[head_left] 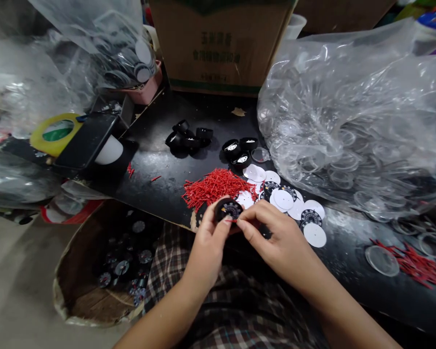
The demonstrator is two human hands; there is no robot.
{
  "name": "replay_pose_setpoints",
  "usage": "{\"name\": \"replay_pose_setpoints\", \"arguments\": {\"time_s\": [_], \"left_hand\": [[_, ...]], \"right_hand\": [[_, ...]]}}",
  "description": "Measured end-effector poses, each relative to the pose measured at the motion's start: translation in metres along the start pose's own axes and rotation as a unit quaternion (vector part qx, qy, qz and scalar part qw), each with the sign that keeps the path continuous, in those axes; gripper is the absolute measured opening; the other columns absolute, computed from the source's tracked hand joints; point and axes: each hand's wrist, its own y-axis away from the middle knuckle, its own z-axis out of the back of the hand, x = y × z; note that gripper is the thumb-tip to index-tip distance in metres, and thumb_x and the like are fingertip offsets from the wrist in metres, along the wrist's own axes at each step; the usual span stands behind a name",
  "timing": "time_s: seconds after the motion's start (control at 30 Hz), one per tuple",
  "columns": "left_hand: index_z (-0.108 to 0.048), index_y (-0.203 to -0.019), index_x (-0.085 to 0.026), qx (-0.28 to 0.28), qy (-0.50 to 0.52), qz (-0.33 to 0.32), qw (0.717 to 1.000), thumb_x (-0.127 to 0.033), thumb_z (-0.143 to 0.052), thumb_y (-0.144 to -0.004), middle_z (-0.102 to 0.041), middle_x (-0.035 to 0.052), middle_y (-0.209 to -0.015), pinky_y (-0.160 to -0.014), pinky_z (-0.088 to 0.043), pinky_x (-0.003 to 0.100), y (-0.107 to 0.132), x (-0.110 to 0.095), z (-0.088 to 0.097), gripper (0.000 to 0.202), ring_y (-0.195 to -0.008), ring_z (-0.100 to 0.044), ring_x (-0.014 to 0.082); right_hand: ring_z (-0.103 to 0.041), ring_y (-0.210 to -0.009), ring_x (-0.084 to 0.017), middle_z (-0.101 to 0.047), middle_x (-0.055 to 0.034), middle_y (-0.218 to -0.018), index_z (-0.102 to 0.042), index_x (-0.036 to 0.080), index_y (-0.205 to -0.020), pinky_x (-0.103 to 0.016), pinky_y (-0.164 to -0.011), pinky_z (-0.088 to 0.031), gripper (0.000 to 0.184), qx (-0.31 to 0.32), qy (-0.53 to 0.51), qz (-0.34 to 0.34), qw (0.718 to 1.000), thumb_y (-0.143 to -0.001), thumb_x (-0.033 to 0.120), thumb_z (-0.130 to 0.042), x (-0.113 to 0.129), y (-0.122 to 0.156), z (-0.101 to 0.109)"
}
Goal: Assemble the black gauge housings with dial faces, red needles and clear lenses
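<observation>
My left hand (209,242) is wrapped round a small black round gauge (229,208), its printed dial tilted up toward me. Thumb and forefinger of my right hand (272,228) are pinched at the gauge's near edge, on a thin red pointer (231,221) that lies low across the dial. Just beyond my hands is a heap of red pointers (218,186). Loose dial discs (283,199), some white side up and some black with print, spread beyond and to the right of my right hand. Part of a dark object shows under my right palm; its kind is hidden.
Black ring-shaped housings (191,138) and housings with white inside (240,151) stand farther back. A large clear bag of transparent covers (334,131) fills the right. More red pointers (414,264) lie at right. Below left, an open carton (80,295) holds gauges. A cardboard box (218,53) stands behind.
</observation>
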Motion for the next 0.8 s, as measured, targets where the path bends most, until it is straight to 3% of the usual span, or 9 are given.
{"name": "replay_pose_setpoints", "arguments": {"time_s": [0.1, 0.27, 0.43, 0.63, 0.7, 0.8], "left_hand": [[-0.063, -0.108, -0.028, 0.045, -0.006, -0.007, 0.999, -0.026, -0.059, -0.086, -0.066, -0.0004, -0.111, -0.097, -0.046, 0.032, 0.0, 0.005, -0.003, 0.023, -0.111, -0.058, 0.0196], [-0.061, -0.109, -0.028, 0.056, -0.039, -0.038, 0.997, -0.027, -0.059, -0.087, -0.065, -0.0006, -0.111, -0.102, -0.042, 0.033, 0.003, 0.005, 0.0, 0.022, -0.11, -0.058, 0.0181], [-0.06, -0.106, -0.027, 0.069, -0.051, -0.053, 0.995, -0.028, -0.059, -0.087, -0.064, -0.0008, -0.106, -0.096, -0.045, 0.031, 0.006, 0.002, 0.001, 0.019, -0.104, -0.058, 0.0169], [-0.06, -0.103, -0.023, 0.031, -0.133, -0.076, 0.988, -0.027, -0.059, -0.085, -0.067, 0.002, -0.1, -0.093, -0.045, 0.032, 0.005, -0.002, -0.003, 0.018, -0.098, -0.061, 0.0191], [-0.059, -0.106, -0.023, 0.013, -0.163, -0.085, 0.983, -0.025, -0.056, -0.085, -0.068, 0.0036, -0.103, -0.095, -0.045, 0.035, 0.011, -0.004, -0.006, 0.021, -0.099, -0.062, 0.0206], [-0.063, -0.108, -0.024, -0.026, -0.218, -0.081, 0.972, -0.024, -0.057, -0.078, -0.07, 0.0062, -0.101, -0.093, -0.046, 0.04, 0.023, -0.005, -0.009, 0.03, -0.099, -0.063, 0.0249]], "right_hand": [[-0.053, -0.075, -0.017, -0.057, -0.002, -0.078, -0.056, 0.02, -0.079, -0.033, -0.071, -0.04, 0.013, -0.009, 0.041, -0.005, 0.999, -0.09, 0.02, -0.05, 0.001, 0.0, -0.001], [-0.053, -0.074, -0.016, -0.056, -0.0013, -0.077, -0.054, 0.02, -0.077, -0.032, -0.068, -0.039, 0.015, -0.002, 0.044, -0.006, 0.999, -0.091, 0.02, -0.049, 0.002, -0.001, 0.001], [-0.053, -0.072, -0.016, -0.057, -0.0013, -0.076, -0.054, 0.021, -0.076, -0.031, -0.067, -0.041, 0.016, 0.005, 0.022, -0.015, 1.0, -0.092, 0.021, -0.049, 0.003, 0.0, 0.002], [-0.057, -0.073, -0.019, -0.06, -0.0021, -0.075, -0.053, 0.022, -0.074, -0.033, -0.068, -0.044, 0.018, -0.011, 0.054, -0.005, 0.998, -0.091, 0.021, -0.047, 0.002, 0.003, -0.001], [-0.059, -0.072, -0.02, -0.062, -0.0028, -0.075, -0.054, 0.023, -0.075, -0.033, -0.066, -0.045, 0.018, -0.019, 0.04, 0.022, 0.999, -0.091, 0.023, -0.047, -0.01, 0.014, -0.006], [-0.062, -0.077, -0.021, -0.066, -0.0044, -0.086, -0.062, 0.027, -0.087, -0.032, -0.066, -0.049, 0.007, -0.057, -0.03, 0.081, 0.995, -0.089, 0.027, -0.055, -0.054, 0.025, -0.032]]}}
